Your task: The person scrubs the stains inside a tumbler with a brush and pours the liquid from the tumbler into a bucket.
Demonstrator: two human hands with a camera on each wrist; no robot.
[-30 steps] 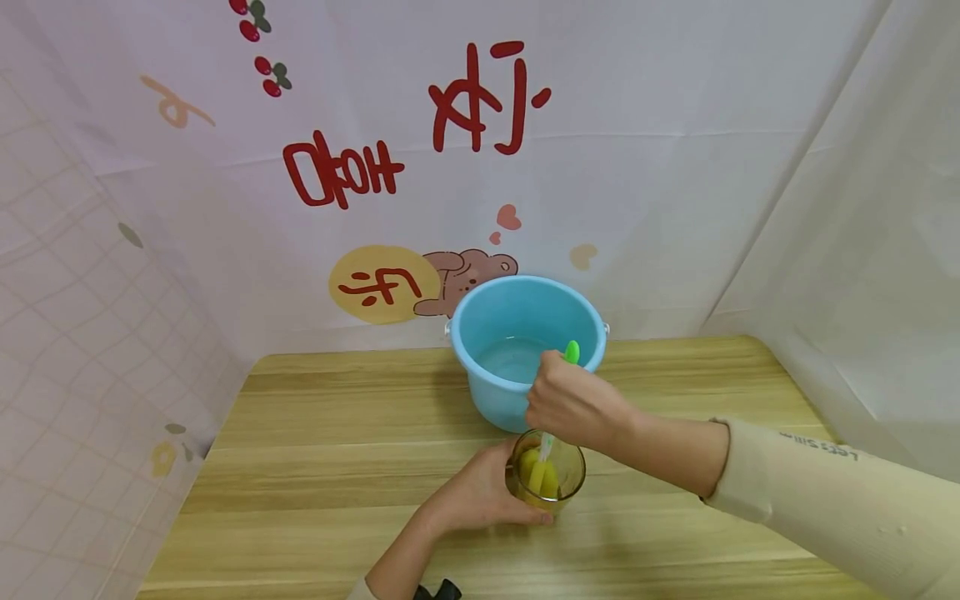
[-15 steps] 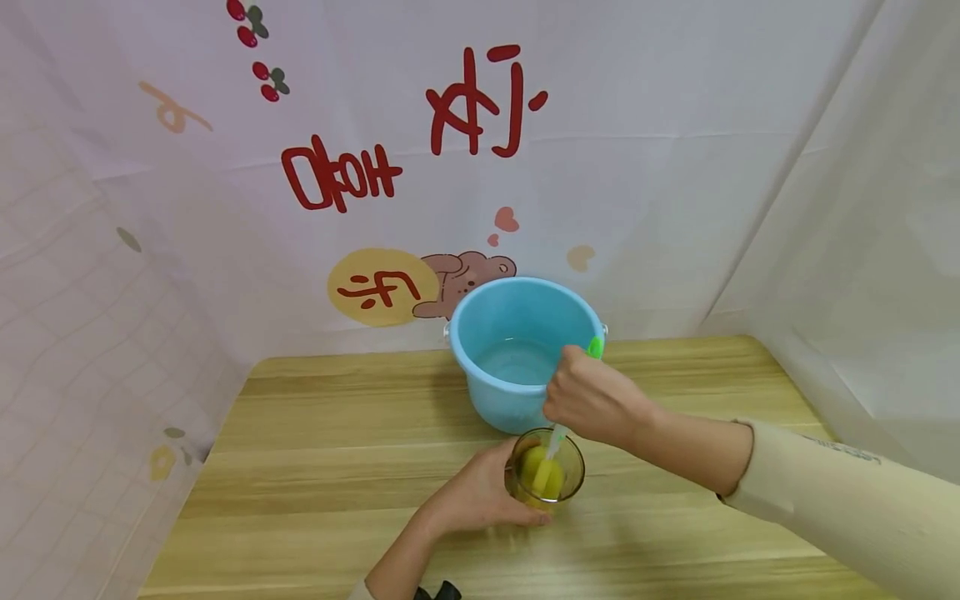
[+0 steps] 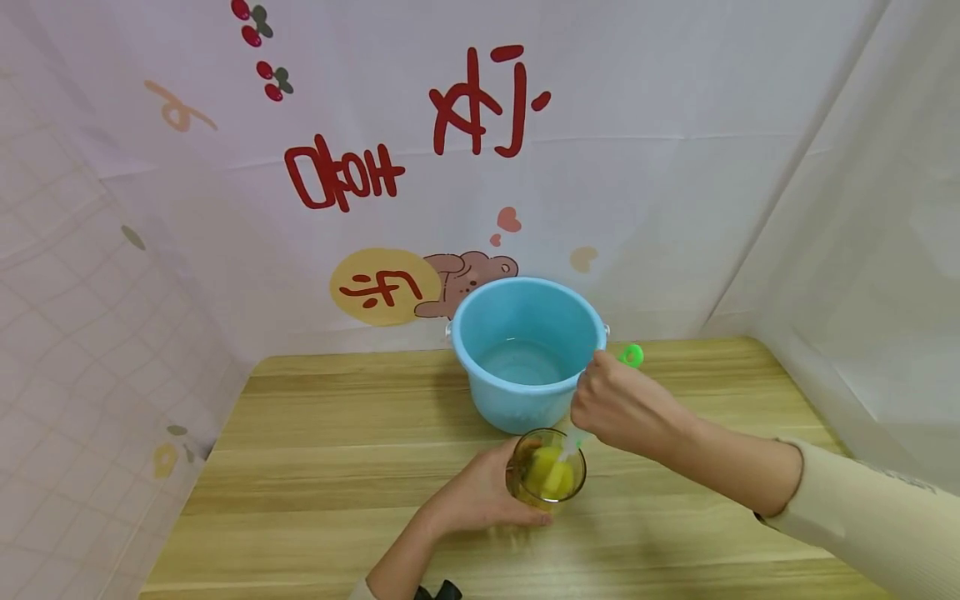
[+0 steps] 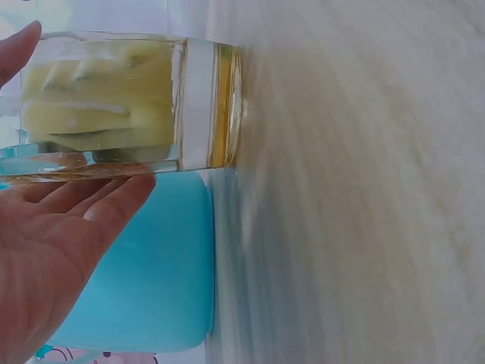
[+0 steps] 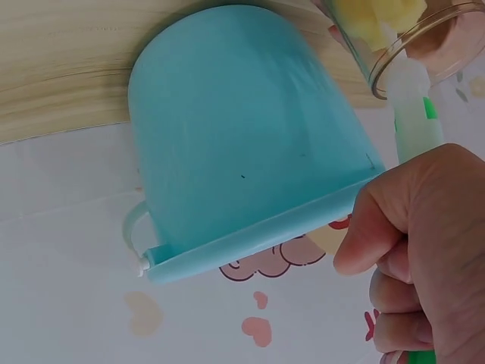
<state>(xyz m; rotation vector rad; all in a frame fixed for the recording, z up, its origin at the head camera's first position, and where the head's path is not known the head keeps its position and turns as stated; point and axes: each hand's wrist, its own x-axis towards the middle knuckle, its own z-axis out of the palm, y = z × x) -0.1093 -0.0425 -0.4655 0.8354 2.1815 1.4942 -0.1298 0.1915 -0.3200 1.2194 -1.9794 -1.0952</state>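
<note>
My left hand [image 3: 483, 493] holds a clear, amber-tinted drinking glass [image 3: 538, 502] upright from its left side, thumb along the front. In the left wrist view the thick base of the glass [image 4: 208, 106] is right at the tabletop. A cup brush stands in the glass, its yellow sponge head [image 3: 546, 472] pressed inside. My right hand [image 3: 630, 406] grips the brush's white and green handle [image 5: 414, 114] in a fist above the rim. The green loop end [image 3: 632, 356] pokes out behind that fist. Through the glass wall the yellow sponge [image 4: 98, 98] looks squashed and folded.
A light-blue bucket [image 3: 495, 400] with a little clear liquid in the bottom stands just behind the glass, close to my right fist. Beneath everything is a wood-grain table [image 3: 337, 450]. A white printed cloth [image 3: 645, 192] hangs behind it and at the sides.
My right hand has moved to the right, tilting the brush handle over that way, and the green end swings out past the bucket's rim. The left hand and glass stay in place.
</note>
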